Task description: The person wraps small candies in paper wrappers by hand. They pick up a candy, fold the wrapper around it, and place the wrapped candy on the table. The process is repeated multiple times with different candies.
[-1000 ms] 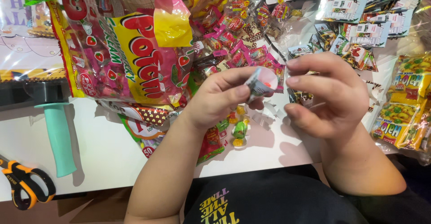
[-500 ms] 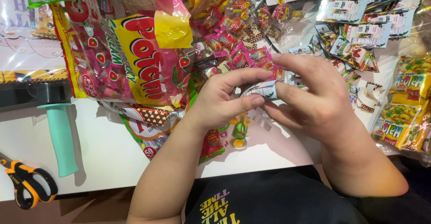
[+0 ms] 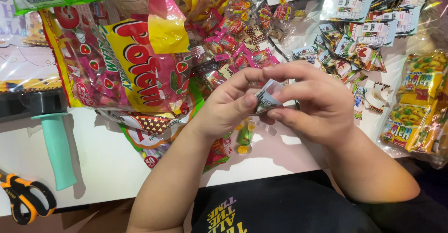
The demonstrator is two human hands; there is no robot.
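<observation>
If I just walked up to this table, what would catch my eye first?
Most likely the big red and yellow candy bag lying left of centre, with bright wrapped sweets heaped behind it. In the middle, the left hand and right hand pinch a small silvery packet between them. Orange-handled scissors sit at the lower left edge.

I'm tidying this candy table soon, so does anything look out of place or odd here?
Mostly clutter: the big red-and-yellow candy bag lies torn open amid loose wrapped candies. The orange-handled scissors sit at the table edge, partly over it. Both hands, left hand and right hand, pinch one small packet.
</observation>
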